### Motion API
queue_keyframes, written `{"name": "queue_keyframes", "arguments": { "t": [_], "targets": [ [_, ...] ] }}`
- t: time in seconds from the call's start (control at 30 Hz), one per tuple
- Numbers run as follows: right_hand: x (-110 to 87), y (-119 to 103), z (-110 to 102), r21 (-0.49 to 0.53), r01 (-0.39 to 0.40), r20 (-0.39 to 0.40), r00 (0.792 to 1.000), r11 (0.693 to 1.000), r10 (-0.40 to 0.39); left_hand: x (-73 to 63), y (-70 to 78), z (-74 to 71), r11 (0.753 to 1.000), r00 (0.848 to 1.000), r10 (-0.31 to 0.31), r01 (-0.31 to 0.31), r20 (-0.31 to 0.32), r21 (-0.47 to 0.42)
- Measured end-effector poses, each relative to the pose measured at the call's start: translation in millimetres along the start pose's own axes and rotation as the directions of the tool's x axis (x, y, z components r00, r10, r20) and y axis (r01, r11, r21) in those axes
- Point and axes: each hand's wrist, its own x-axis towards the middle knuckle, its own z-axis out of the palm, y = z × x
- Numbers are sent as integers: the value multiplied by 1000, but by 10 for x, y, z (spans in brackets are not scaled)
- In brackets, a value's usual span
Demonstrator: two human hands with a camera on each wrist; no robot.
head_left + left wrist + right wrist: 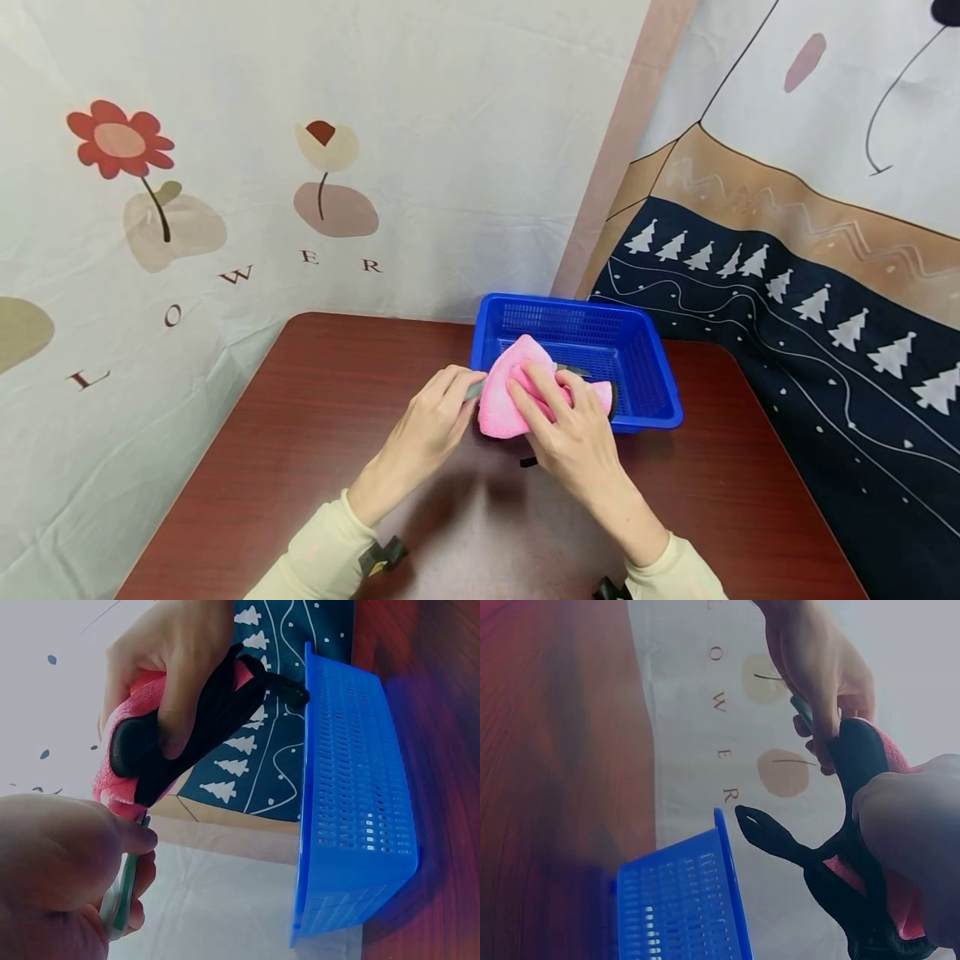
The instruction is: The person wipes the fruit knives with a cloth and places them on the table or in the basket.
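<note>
Above the front left of the blue basket [645, 367], my right hand [576, 433] grips a fuzzy pink cloth [498, 408]. A black fabric-like piece [862, 761] with a slim looped strap [772, 836] lies along the cloth's underside. My thumb presses on this black part in the left wrist view. To the left, my left hand [426, 417] holds a slim grey-green object [120, 896] between thumb and fingers. One end of it meets the pink cloth; what lies inside the cloth is hidden.
The perforated basket stands at the back of the brown wooden table [322, 400]. A small greyish item [573, 370] shows within the basket's outline, partly hidden by the cloth and hand. Printed cloth hangings [450, 167] stand behind and to the right.
</note>
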Motion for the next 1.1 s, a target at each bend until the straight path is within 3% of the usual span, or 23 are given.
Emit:
{"name": "queue_keyframes", "arguments": {
  "t": [0.37, 0.87, 1.1],
  "targets": [
    [-67, 136, -109, -11, -86, 108, 990, 996, 87, -23, -25, -1, 1000, 1000, -9, 9, -23, -2],
    [-249, 537, -170, -48, -207, 12, 978, 977, 208, -46, -54, -49, 1000, 998, -29, 28, -50, -12],
    [-254, 565, -201, -35, -229, 7, 973, 973, 229, -56, -74, -65, 999, 998, -35, 34, -47, -5]
  ]
}}
